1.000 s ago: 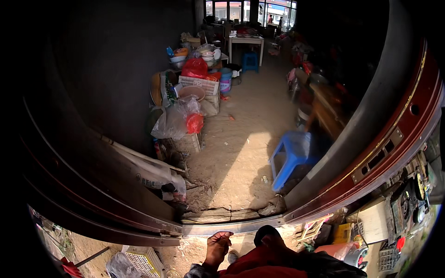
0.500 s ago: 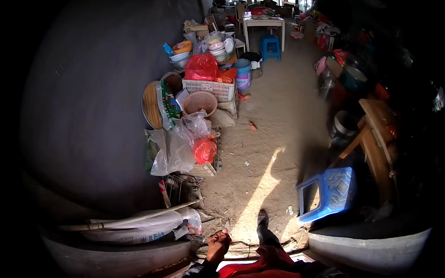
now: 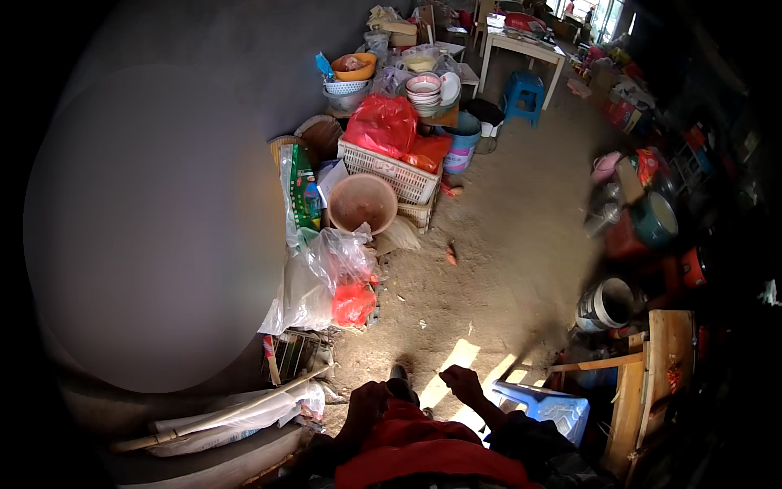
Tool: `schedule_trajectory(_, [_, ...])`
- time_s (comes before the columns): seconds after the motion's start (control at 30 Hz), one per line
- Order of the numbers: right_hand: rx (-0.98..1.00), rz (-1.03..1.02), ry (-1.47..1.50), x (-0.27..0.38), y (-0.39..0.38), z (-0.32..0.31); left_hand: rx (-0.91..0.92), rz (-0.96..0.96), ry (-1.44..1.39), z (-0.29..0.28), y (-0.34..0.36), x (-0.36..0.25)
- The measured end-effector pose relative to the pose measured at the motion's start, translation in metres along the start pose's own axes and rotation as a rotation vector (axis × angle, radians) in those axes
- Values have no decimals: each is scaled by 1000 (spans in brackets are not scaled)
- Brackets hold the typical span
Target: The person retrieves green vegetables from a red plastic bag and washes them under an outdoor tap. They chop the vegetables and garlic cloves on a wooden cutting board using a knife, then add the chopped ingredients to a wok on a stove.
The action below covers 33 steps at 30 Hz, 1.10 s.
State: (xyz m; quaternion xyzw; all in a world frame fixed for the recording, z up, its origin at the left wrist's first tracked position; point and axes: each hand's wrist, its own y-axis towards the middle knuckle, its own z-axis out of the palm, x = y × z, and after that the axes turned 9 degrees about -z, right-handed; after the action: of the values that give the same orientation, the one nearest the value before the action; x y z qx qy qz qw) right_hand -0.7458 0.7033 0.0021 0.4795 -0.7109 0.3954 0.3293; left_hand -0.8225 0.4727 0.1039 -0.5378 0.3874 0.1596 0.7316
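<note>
My left hand (image 3: 369, 400), in shadow, is held low in front of my body with its fingers curled in. To its right my right hand (image 3: 463, 384) reaches forward as a dark, closed fist. Nothing shows sticking out of either hand. Red cloth (image 3: 428, 444) covers my front between the forearms. One dark shoe (image 3: 399, 372) shows on the dirt floor beyond the hands. Close to my right forearm lies a tipped blue plastic stool (image 3: 554, 411); the hand does not touch it.
Along the left wall stand white crates (image 3: 391, 171), a pinkish basin (image 3: 362, 204), plastic bags (image 3: 334, 257) and stacked bowls (image 3: 423, 91). A pole (image 3: 220, 422) lies at lower left. Wooden furniture (image 3: 643, 391) and a bucket (image 3: 605, 304) line the right. Far off are a table (image 3: 525, 45) and blue stool (image 3: 524, 96).
I have moved forward through the doorway, and the view has tilted. My right hand has come up and forward into sight. The tipped blue stool now lies nearer to me.
</note>
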Motion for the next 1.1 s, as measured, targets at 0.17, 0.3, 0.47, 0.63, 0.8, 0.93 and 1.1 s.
schedule_trajectory(0.17, [18, -9, 97, 37, 188, -36, -104, -55, -162, -9, 105, -70])
schedule_trajectory(0.3, [4, 4, 152, 75, 329, -96, -130, -142, -301, -11, 204, -146])
schedule_trajectory(0.47, [-51, -92, 143, 127, 506, -159, -244, -31, -368, -14, 283, -262])
schedule_trajectory(0.63, [-144, -279, 38, 128, 686, -183, -412, 3, -359, -23, 361, -302])
schedule_trajectory(0.8, [-205, -607, -378, 126, 885, -207, -624, -34, -242, -4, 436, -342])
schedule_trajectory(0.93, [-105, -749, -801, 126, 978, -198, -631, -97, -277, 32, 495, -382])
schedule_trajectory(1.1, [270, -875, -885, 60, 985, -152, -567, -61, -222, 51, 601, -447])
